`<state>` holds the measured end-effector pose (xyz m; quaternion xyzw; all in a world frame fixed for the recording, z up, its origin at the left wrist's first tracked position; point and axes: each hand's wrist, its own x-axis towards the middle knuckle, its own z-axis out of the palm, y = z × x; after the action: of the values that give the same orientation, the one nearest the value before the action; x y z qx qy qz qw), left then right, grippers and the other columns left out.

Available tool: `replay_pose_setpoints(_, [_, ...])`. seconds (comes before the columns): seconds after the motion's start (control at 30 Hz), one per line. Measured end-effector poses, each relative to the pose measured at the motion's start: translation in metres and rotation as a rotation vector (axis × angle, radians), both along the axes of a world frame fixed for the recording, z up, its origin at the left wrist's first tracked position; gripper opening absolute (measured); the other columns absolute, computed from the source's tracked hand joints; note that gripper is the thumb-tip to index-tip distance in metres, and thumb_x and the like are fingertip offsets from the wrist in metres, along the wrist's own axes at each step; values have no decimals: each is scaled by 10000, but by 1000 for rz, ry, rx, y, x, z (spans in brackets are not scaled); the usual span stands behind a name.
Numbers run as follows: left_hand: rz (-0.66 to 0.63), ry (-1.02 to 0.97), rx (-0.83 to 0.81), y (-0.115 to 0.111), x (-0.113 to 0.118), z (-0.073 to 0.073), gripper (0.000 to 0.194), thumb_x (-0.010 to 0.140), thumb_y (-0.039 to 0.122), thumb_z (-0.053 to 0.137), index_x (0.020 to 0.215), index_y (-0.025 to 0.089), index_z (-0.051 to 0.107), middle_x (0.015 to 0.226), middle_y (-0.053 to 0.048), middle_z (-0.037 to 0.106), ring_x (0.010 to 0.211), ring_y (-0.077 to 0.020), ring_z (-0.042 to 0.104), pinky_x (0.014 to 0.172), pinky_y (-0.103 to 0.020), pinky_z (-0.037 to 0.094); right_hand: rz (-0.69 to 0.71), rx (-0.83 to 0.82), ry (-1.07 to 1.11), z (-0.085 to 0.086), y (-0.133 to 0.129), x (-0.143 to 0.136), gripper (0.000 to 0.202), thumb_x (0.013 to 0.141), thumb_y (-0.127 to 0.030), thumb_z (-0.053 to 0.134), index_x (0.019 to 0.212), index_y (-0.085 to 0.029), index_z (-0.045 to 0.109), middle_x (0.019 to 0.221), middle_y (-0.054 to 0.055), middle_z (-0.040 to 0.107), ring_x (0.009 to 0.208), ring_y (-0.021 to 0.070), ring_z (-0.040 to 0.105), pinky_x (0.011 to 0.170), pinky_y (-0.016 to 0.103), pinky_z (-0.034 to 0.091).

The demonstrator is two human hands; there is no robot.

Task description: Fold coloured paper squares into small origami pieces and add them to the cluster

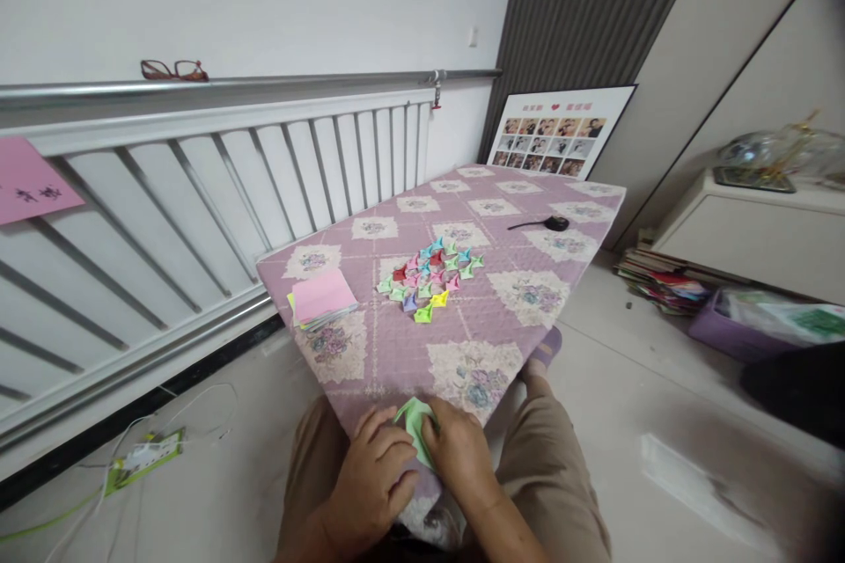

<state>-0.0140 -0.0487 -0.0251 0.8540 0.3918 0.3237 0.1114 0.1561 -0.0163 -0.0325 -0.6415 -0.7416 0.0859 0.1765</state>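
Note:
A light green sheet of paper (417, 429), partly folded, lies at the near corner of the table between my hands. My right hand (459, 449) has its thumb and fingers pressed on the paper's right side. On the left of the paper rests my left hand (379, 475), palm down with its fingers apart, and no object shows in it. Farther up, several small folded paper pieces (426, 277) in green, blue, pink, red and yellow stand in rows. To their left sits a stack of coloured paper (323, 296) with a pink sheet on top.
The table (396, 369) has a purple flowered cloth. A black ladle-like object (555, 223) lies at its far right. A white radiator (231, 185) runs along the left. Behind leans a photo board (561, 132). A power strip (146, 460) with cables is on the floor.

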Motion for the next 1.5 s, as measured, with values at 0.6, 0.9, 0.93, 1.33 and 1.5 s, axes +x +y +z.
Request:
replay_pose_setpoints(0.6, [458, -350, -315, 23, 30, -29, 540, 746, 96, 541, 1263, 214, 437, 1086, -86, 629, 992, -218, 610, 879, -401, 487, 5, 70, 161, -4, -8, -3, 154, 838, -166, 468, 758, -205, 593, 715, 6, 668, 738, 177, 626, 721, 283, 327])
replay_pose_setpoints(0.9, [378, -13, -285, 40, 18, -10, 412, 666, 1, 419, 950, 212, 629, 925, -41, 621, 919, -215, 558, 836, -354, 440, -19, -12, 225, 0, -4, -5, 149, 793, -132, 491, 831, -213, 610, 784, 3, 682, 807, 178, 611, 766, 286, 310])
replay_pose_setpoints(0.93, [379, 18, -272, 41, 17, -10, 404, 674, 4, 418, 947, 211, 632, 922, -41, 620, 910, -216, 555, 834, -353, 433, -20, -10, 201, 1, -4, -5, 143, 798, -137, 497, 833, -214, 612, 796, 7, 682, 825, 184, 606, 772, 292, 301])
replay_pose_setpoints(1.33, [322, 300, -186, 35, 14, -18, 419, 754, -27, 424, 974, 217, 683, 951, -49, 636, 919, -224, 537, 828, -355, 428, 85, 34, 64, -14, 0, 2, 214, 801, -55, 522, 864, -225, 635, 902, 37, 632, 891, 211, 528, 814, 330, 290])
replay_pose_setpoints(1.5, [277, 444, -224, 33, 10, -18, 330, 889, 73, 424, 1041, 232, 670, 1071, -35, 641, 999, -212, 533, 888, -351, 425, 201, 46, 66, -21, 1, 9, 198, 806, -75, 551, 892, -220, 656, 892, 42, 611, 895, 220, 512, 843, 342, 328])
